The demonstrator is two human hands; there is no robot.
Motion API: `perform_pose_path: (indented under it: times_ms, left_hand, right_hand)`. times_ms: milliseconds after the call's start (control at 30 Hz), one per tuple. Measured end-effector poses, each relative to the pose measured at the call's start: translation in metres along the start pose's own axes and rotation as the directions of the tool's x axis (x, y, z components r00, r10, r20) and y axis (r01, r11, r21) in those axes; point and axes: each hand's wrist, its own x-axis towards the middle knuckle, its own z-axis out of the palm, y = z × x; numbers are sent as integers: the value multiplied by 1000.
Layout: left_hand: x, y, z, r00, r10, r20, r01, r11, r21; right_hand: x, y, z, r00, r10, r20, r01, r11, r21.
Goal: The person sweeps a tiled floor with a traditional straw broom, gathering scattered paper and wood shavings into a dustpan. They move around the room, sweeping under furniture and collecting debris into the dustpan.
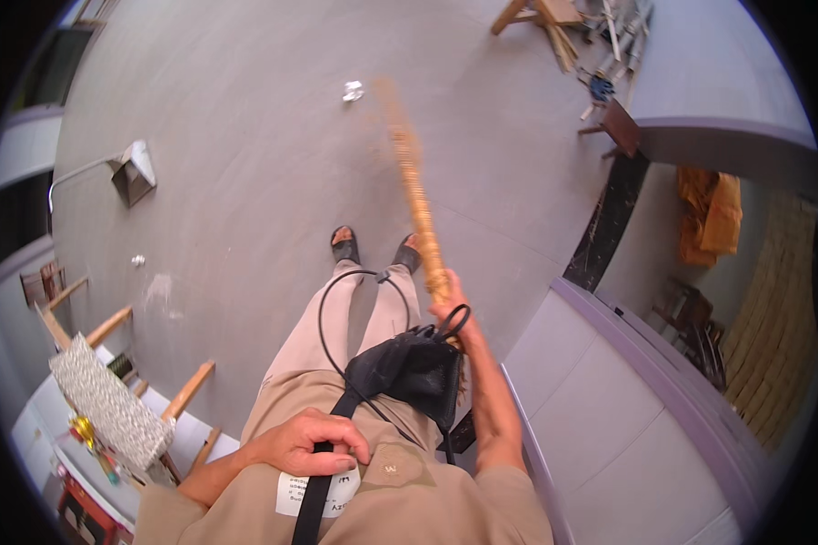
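Note:
My right hand grips a yellow straw broom near its lower end in the picture. The broom reaches away over the grey floor, and its far end is blurred. Just left of that end lies a crumpled shiny silvery scrap. My left hand rests at my chest, its fingers curled over a black strap. A black bag hangs at my waist, partly covering my right wrist and the broom's near end. A metal dustpan with a long thin handle stands on the floor to the left.
A small white scrap lies left on the floor. A wooden bench with a patterned top stands at lower left. Wood pieces and a small brown stool are at upper right. A tiled low wall runs along my right, beside a dark doorsill.

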Motion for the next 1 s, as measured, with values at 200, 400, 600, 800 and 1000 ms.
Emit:
perform_pose_path:
  times_ms: [200,400,600,800,1000]
  left_hand:
    - [-32,-15,-27,999,32,-27,-35,995,-91]
    - [-58,-14,-56,997,22,-70,-25,999,-44]
    - [-74,-1,-78,991,10,-137,-4,999,44]
    - [-54,19,-86,990,91,-110,-91,996,7]
    - [11,58,-95,990,56,-132,-58,998,-16]
  right_hand:
    - [-29,-16,-1,968,251,-17,-249,966,68]
    - [38,14,115,938,-123,325,151,986,-64]
    - [73,-101,113,937,-91,336,153,974,-165]
    - [25,-107,-19,998,38,-52,-45,991,-123]
    - [12,-61,-123,892,350,-286,-149,825,546]
